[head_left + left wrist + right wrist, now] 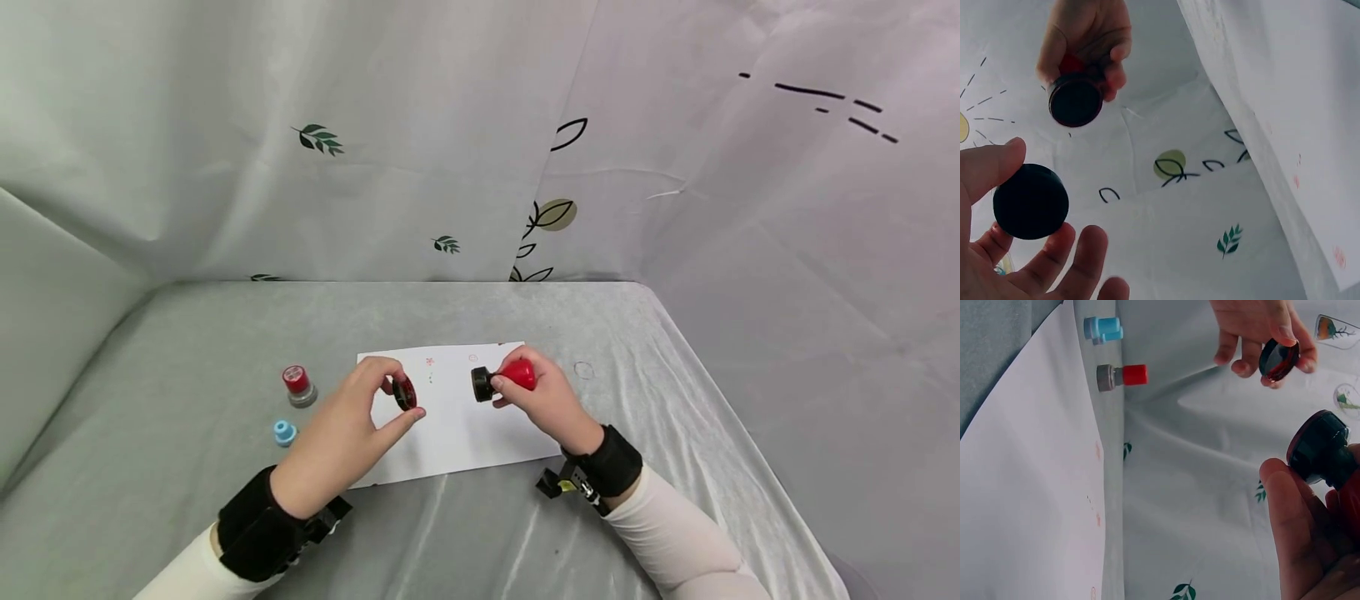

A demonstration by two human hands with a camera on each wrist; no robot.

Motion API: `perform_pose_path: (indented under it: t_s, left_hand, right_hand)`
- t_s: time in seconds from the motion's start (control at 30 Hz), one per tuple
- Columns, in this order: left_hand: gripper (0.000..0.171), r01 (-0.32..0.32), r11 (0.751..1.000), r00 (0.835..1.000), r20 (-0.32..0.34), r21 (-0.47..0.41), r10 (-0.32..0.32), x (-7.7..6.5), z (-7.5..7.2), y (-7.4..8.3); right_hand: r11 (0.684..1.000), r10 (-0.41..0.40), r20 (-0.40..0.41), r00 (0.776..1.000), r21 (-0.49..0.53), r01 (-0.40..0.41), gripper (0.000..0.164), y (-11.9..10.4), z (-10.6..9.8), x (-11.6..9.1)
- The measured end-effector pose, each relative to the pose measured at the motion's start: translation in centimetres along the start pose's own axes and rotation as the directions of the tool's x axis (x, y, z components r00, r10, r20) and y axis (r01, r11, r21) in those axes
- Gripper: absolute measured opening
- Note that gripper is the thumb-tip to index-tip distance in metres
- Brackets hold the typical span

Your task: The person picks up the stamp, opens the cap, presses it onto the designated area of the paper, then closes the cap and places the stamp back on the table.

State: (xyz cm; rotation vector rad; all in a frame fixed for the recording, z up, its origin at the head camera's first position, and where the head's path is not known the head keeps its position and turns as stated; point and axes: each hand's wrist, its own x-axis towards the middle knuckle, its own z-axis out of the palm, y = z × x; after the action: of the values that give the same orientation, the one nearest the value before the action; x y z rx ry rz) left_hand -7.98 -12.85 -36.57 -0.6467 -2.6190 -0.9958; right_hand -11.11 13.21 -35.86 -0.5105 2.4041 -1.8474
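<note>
My left hand (348, 429) pinches a round dark cap (405, 393) between thumb and fingers, above the left part of the paper. In the left wrist view the flat black outside of the cap (1031, 202) shows. My right hand (546, 398) grips a stamp by its red handle (519, 373), with the black stamp head (482, 384) turned left toward the cap. The two are apart. Below them lies a white sheet of paper (465, 442) with small red marks and a tiny dark mark near its far edge.
Left of the paper, a stamp with a red top (296, 380) and a grey base stands on the grey cloth-covered table (600, 517). Nearer sits a small light blue stamp (284, 432). A pale printed curtain (412, 167) hangs behind the table.
</note>
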Motion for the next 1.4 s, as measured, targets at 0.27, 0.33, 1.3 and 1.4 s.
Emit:
perform_pose_path:
  t_s: [0.27,0.33,1.3,1.4]
  left_hand:
    - [0.026,0.074,0.983,0.993,-0.104,0.170,-0.057,-1.0,-1.8,-1.7]
    - [0.025,0.095,0.977,0.991,-0.111,0.188,-0.075,-1.4,-2.4,-2.5]
    - [0.058,0.359,0.818,0.857,0.187,0.450,-0.479,-4.7,-5.2,-16.3]
    - [0.060,0.346,0.811,0.856,0.195,0.472,-0.479,-4.8,-5.0,-16.4]
  right_hand:
    - [0.999,-0.019,0.005,1.000,-0.030,0.019,0.013,0.3,-0.1,0.1]
    - [0.999,-0.022,0.009,1.000,-0.038,0.023,0.013,0.4,-0.2,0.1]
    - [0.992,-0.076,0.004,0.997,-0.098,0.076,0.017,2.6,-1.3,0.6]
    - [0.991,-0.097,0.006,0.995,-0.088,0.097,0.016,2.7,-1.4,0.6]
